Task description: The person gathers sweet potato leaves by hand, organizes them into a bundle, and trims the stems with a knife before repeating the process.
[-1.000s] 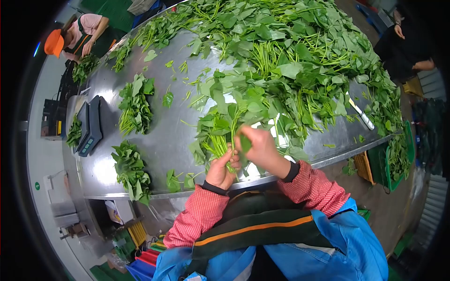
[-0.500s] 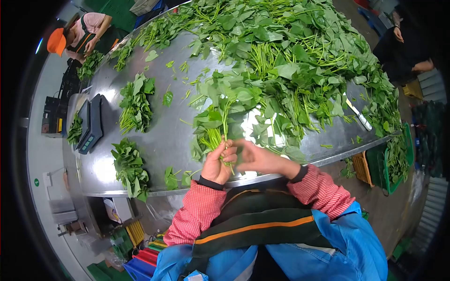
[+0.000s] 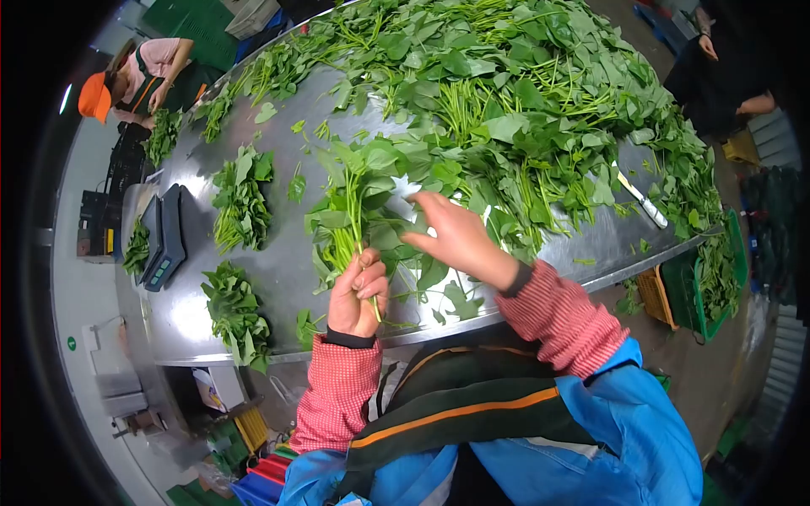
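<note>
My left hand [image 3: 359, 291] is closed round the stems of a bunch of leafy greens [image 3: 350, 211], whose leaves point away from me over the metal table. One stem end sticks out below the fist. To the right of the bunch, my right hand [image 3: 462, 240] has its thumb and fingers apart, with nothing seen between them. Its fingertips are near the bunch's leaves. Beyond both hands lies a large pile of loose greens [image 3: 472, 101]. Two gathered bunches rest on the left, a farther bunch [image 3: 242, 198] and a nearer bunch [image 3: 236, 316].
A digital scale [image 3: 166, 240] stands on the metal table [image 3: 291, 253] at the left. A knife [image 3: 643, 201] lies at the right by the pile. Green crates [image 3: 704, 287] holding greens stand off the right edge. A co-worker [image 3: 148, 80] is at the far left, another person [image 3: 726, 84] at the far right.
My left hand has shifted left with the bunch. My right hand has moved up and away from the stems, and its thumb and fingers are now spread.
</note>
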`<action>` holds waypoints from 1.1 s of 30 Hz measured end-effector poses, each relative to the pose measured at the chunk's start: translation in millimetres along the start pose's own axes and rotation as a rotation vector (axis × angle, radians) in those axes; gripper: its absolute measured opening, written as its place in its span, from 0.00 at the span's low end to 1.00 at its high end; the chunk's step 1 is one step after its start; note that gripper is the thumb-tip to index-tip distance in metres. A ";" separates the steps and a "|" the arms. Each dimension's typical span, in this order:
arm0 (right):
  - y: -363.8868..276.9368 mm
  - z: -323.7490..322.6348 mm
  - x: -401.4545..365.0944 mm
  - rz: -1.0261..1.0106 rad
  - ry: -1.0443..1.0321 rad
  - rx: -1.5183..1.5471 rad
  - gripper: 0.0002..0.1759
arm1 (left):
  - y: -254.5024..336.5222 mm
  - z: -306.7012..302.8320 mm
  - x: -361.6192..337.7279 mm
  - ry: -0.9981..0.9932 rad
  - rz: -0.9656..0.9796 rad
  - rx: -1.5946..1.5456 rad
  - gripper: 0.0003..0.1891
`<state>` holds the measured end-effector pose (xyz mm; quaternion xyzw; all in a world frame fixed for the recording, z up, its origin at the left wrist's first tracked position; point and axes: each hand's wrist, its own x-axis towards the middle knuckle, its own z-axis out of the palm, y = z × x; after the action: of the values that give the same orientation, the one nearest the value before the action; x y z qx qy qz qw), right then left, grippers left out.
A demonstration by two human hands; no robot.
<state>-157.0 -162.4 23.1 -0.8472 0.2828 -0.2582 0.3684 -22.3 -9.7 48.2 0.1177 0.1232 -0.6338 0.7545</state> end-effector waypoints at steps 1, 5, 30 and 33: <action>-1.1 10.4 7.4 0.021 -0.023 -0.053 0.27 | -2.7 3.6 -1.4 -0.001 -0.022 0.011 0.04; 18.7 42.7 18.2 0.013 -0.074 -0.151 0.19 | -6.9 20.3 -10.0 -0.019 -0.032 0.087 0.09; 82.3 -80.7 -44.6 0.297 0.193 -0.653 0.19 | -15.0 -73.0 26.4 0.386 -0.224 0.438 0.13; 113.0 -70.1 -47.7 0.309 0.071 -0.748 0.17 | -23.7 -57.7 39.3 0.409 -0.268 0.307 0.15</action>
<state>-268.6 -228.3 -33.1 -0.8608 0.4938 -0.1081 0.0593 -41.2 -30.8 -19.8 0.3385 0.1898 -0.7022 0.5969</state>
